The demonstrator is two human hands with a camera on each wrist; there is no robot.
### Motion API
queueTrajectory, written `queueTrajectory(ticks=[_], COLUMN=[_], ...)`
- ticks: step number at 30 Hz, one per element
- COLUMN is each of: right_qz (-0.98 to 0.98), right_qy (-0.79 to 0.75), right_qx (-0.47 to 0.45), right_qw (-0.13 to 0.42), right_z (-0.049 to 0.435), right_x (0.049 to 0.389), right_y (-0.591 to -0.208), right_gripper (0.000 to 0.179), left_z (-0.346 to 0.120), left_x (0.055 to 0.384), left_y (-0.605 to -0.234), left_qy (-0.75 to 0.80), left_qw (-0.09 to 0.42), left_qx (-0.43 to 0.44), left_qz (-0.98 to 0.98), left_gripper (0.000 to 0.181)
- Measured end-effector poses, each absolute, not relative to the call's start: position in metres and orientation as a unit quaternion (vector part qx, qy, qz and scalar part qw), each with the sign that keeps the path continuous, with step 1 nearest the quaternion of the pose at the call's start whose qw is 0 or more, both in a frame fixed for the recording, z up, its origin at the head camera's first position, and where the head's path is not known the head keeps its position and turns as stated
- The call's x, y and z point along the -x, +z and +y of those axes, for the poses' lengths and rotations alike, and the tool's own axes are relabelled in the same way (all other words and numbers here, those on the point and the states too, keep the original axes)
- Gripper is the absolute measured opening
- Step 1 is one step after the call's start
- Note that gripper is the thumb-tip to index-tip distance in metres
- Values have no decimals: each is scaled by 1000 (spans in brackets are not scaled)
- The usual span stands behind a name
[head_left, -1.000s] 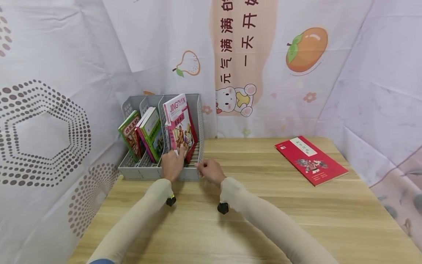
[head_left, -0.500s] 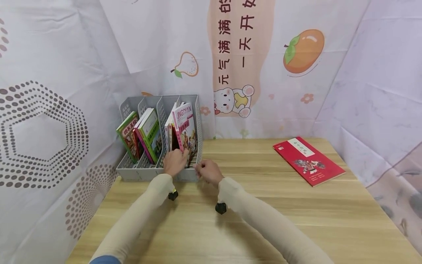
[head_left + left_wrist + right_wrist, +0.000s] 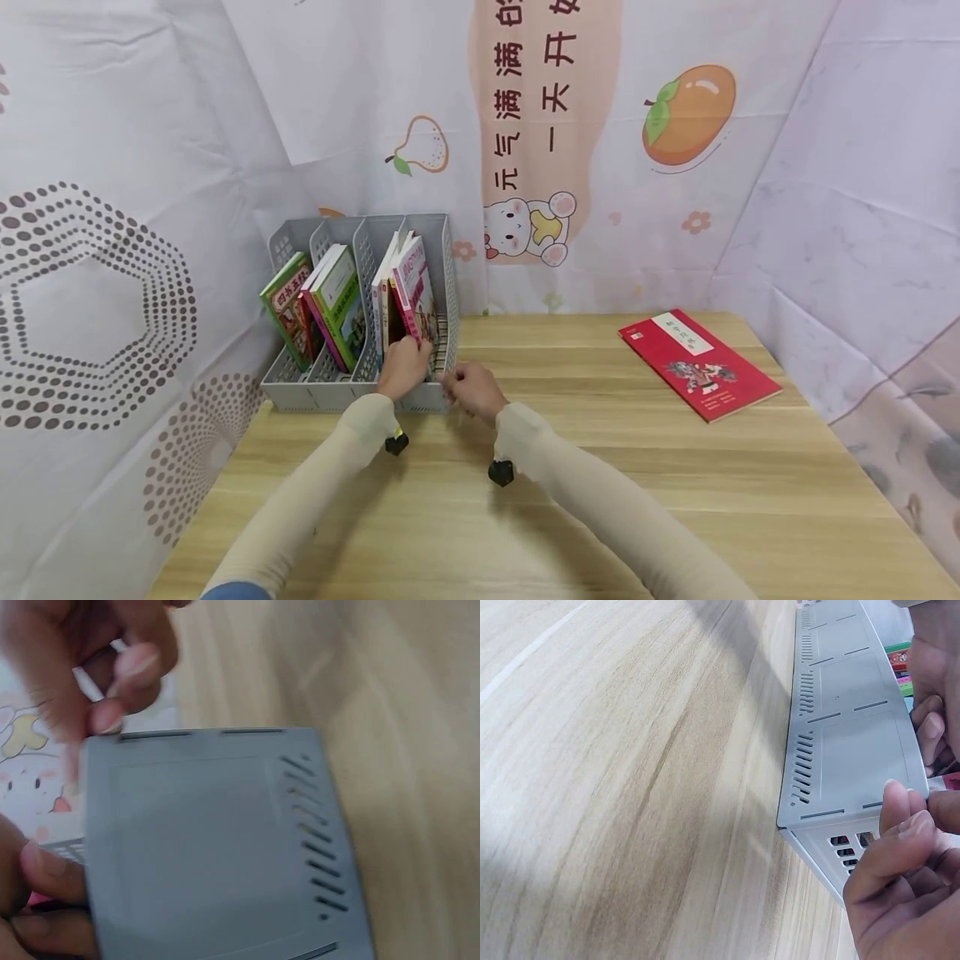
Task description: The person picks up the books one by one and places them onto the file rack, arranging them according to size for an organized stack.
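A grey plastic book rack [image 3: 315, 395] with several compartments stands at the table's left back. My left hand [image 3: 403, 367] reaches over its front wall and grips the lower edge of a pink-and-white book [image 3: 414, 279] in the rightmost compartment. That book leans left towards other thin books [image 3: 380, 304] beside it; its bottom is hidden by the hand. In the head view my right hand [image 3: 474, 390] is at the rack's front right corner. Its curled fingers and thumb pinch the top edge there, as the right wrist view shows on the fingers [image 3: 889, 847].
Further left in the rack, a green-edged book [image 3: 291, 304] and a green-and-magenta pair of books [image 3: 337, 304] lean in their compartments. A red book [image 3: 701, 364] lies flat at the table's right. Printed cloth [image 3: 562, 250] hangs behind the wooden table [image 3: 585, 500].
The pink-and-white book has shifted from a leftward lean over its neighbours to the right, then tipped back slightly, with my left hand on it. My right hand stays at the rack's corner.
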State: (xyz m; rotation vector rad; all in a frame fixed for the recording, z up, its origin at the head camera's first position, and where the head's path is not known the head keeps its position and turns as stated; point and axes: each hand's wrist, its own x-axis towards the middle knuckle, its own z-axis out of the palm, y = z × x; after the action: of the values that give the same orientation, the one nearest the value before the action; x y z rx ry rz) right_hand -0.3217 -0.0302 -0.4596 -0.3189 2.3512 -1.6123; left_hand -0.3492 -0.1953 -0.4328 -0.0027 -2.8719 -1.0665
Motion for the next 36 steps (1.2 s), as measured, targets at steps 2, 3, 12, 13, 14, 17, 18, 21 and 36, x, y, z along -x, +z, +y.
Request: queueTrajectory(ticks=[2,3,12,13,14,17,18,21,36], right_qz=[811,812,809,808,807,805,805,806,852], right_qy=[-557,-557,-559,-560,-561,-565,-566,-566,-494], right_qx=[107,106,110,111,110,106,105,102,150], right_qw=[140,140,144,146,148,146,145,141,90], right_z=[-31,-32,-34,-34,-33,-32,-32,-31,-9], right_x=[322,323,322,322,322,321,321,321,325], right_y=[-460,-461,-462,-462,-462,-462,-461,-461,-460], right_gripper=[36,36,38,37,37,35,35,36,32], left_z=[-194,-193,-195,-196,-197,-199,-199,-201,-188], left_x=[348,349,359,360,361,362,362,361,349], left_y=[-435,-437,-441,-441,-441,-438,-438,-435,-451], left_qy=[-337,-332,-353,-354,-355,-360,-358,-349,-351], left_qw=[55,64,60,52,46,39,39,46,167], left_qx=[-5,-6,-17,-22,-25,-26,-22,-19,62], left_qz=[-940,-941,-934,-933,-934,-932,-933,-936,-919], left_gripper=[50,50,44,43,41,41,41,46,28])
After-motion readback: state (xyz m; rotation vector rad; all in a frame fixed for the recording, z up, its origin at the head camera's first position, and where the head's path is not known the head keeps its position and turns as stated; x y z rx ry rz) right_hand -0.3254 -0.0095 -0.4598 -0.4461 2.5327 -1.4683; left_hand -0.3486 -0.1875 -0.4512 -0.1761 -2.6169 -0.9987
